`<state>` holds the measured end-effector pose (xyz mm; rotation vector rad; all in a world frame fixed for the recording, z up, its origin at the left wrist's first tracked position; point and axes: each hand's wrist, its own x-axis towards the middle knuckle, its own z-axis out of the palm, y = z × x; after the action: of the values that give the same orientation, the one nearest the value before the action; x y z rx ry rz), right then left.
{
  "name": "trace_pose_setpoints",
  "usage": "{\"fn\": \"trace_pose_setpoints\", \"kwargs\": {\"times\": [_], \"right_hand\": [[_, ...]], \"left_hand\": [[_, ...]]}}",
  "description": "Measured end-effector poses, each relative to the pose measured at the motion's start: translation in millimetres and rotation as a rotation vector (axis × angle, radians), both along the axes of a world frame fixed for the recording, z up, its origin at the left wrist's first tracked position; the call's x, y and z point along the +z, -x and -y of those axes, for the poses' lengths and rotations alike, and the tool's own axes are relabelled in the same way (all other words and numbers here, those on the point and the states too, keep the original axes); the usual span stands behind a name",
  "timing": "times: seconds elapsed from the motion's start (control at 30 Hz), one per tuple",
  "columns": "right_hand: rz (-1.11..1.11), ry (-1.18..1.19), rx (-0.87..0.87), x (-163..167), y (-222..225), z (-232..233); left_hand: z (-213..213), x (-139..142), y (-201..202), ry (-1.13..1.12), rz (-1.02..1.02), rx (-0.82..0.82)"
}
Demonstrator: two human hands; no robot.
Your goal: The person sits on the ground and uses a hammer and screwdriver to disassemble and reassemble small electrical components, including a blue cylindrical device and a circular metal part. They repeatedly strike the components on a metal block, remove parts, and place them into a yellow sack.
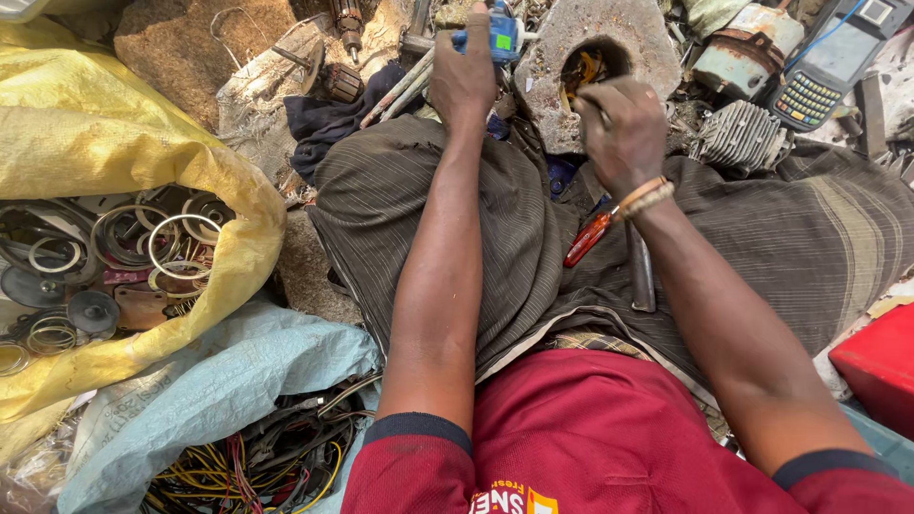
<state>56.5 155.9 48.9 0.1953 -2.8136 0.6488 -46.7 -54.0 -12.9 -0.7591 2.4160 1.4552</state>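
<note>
Down on the ground, the person sits among heaps of scrap. Biggest is the yellow sack (114, 143) on the left, open and full of metal rings and round plates (143, 247). Below it lies a pale blue sack (219, 371) stuffed with tangled wires (276, 466).

Next comes the grey motor housing (595, 67), a dusty metal lump just past the knees, with a round hole that shows yellow and copper windings inside. This is the thing being worked on. To its right lie a finned metal part (743, 138) and a handheld scanner with a keypad (824, 71). A red box (881, 366) pokes in at the right edge.

The right hand (624, 133) is closed into a fist at the hole's lower edge, gripping something thin there; what it is, I cannot tell. The left hand (464, 71) is curled around a small blue part (500, 33) just left of the housing.

A red-handled screwdriver (588, 238) rests on the lap, under the right wrist.

I think the step in hand is pulling the copper out of the housing. The next move likely needs a firm tug while the housing is kept from sliding.
</note>
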Motion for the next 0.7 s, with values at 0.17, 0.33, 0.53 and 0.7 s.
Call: {"fn": "trace_pose_setpoints", "kwargs": {"times": [0.17, 0.33, 0.53, 0.7], "right_hand": [[0.136, -0.087, 0.015, -36, 71, 19], [0.103, -0.273, 0.171, -35, 71, 22], [0.138, -0.237, 0.174, -32, 70, 18], [0.198, 0.086, 0.054, -38, 71, -8]], "left_hand": [[10, 3, -1, -0.183, -0.073, 0.214], [0, -9, 4, -0.189, 0.007, 0.183], [-9, -23, 1, -0.006, -0.127, 0.042], [-8, -13, -2, -0.236, -0.01, 0.126]]}}
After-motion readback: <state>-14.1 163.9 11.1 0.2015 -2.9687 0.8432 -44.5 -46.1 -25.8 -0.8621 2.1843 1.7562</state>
